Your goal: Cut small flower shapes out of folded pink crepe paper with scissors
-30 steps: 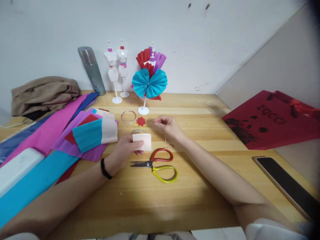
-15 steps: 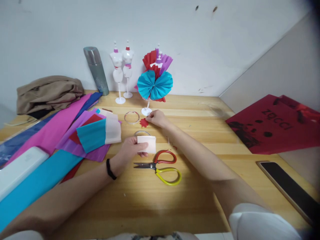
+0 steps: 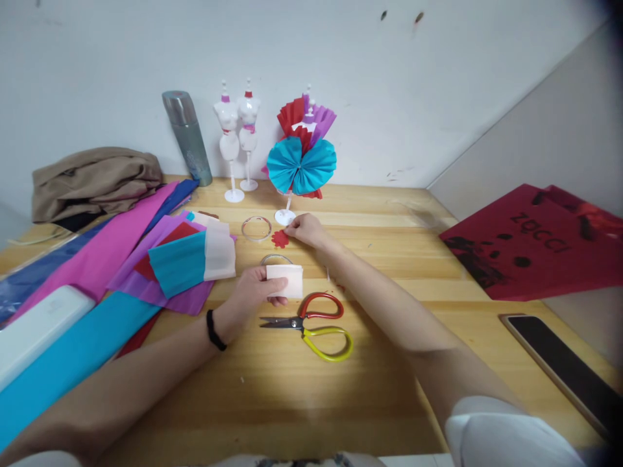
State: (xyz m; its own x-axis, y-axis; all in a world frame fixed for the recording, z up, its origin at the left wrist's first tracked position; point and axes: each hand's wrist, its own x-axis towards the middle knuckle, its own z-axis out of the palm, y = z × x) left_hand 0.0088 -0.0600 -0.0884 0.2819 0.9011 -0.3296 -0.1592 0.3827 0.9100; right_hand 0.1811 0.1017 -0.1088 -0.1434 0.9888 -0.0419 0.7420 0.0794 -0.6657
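My left hand point(image 3: 256, 284) is closed on a folded piece of pale pink paper point(image 3: 293, 281), the thumb lying across its front. Farther back, my right hand point(image 3: 307, 231) has its fingertips pinched at the right edge of a red paper flower point(image 3: 279, 240), which lies on the table. Scissors point(image 3: 295, 322) with one red and one yellow handle rest just below the folded paper, blades pointing left. Behind that paper, a roll of clear tape point(image 3: 277, 259) is partly hidden. A second tape roll point(image 3: 256, 228) lies left of the flower.
A small white mannequin point(image 3: 285, 216) wears blue, red and purple pleated paper; two plainer mannequins point(image 3: 228, 146) stand beside it. Coloured paper sheets point(image 3: 178, 263), a brown cloth point(image 3: 97, 181) and a flask point(image 3: 187, 139) are left. A red bag point(image 3: 516, 243) and phone point(image 3: 559, 370) are right.
My right hand has moved left, down to the red paper flower, and stays there over the last half second. My left hand keeps the folded paper. The whole view has shifted slightly.
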